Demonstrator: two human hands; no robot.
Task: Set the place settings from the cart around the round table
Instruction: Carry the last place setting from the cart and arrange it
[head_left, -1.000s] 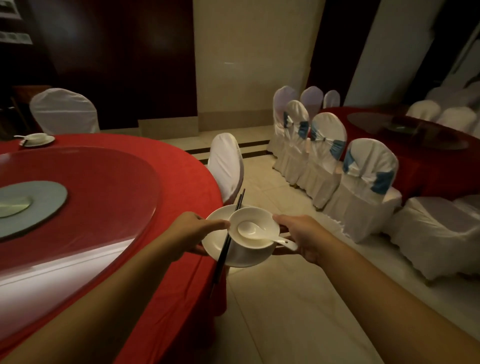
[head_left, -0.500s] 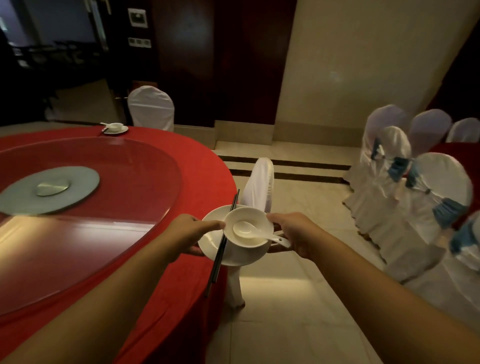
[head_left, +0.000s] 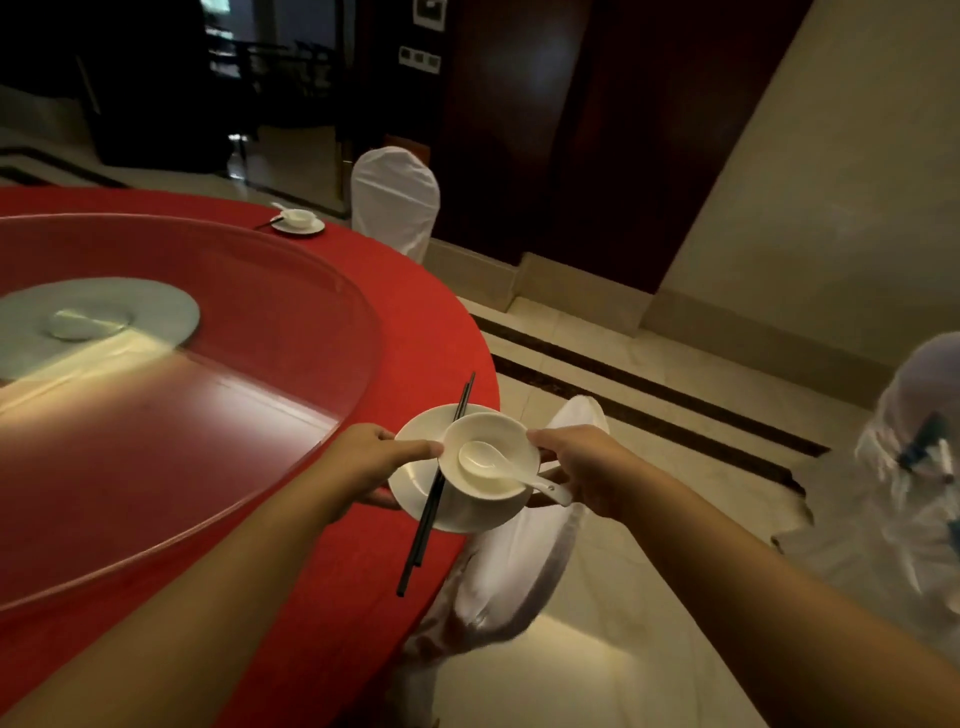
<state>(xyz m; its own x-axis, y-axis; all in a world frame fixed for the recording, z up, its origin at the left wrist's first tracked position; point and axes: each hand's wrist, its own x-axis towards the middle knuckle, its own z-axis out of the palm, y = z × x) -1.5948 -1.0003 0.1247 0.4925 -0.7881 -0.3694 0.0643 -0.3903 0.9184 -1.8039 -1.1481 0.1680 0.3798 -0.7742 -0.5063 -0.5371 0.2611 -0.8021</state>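
Observation:
I carry one place setting over the right edge of the round table (head_left: 405, 322), which has a red cloth. It is a white plate (head_left: 415, 441) with a white bowl (head_left: 493, 462) on it, a white spoon (head_left: 488, 465) in the bowl, and black chopsticks (head_left: 431, 499) lying across the plate. My left hand (head_left: 374, 457) grips the plate's left rim, thumb on top near the bowl. My right hand (head_left: 576, 467) grips the right side of plate and bowl. A second setting (head_left: 297, 221) lies on the table's far edge.
A glass turntable (head_left: 171, 395) with a grey centre disc (head_left: 93, 317) covers most of the table. A white-covered chair (head_left: 535, 525) stands just under the setting, another chair (head_left: 395, 197) at the far side, and a chair with a blue sash (head_left: 914, 457) at right. Tiled floor lies to the right.
My view has swung left and closer to the table. The setting stays held in both hands and now hangs over the table's edge, with the near chair below it.

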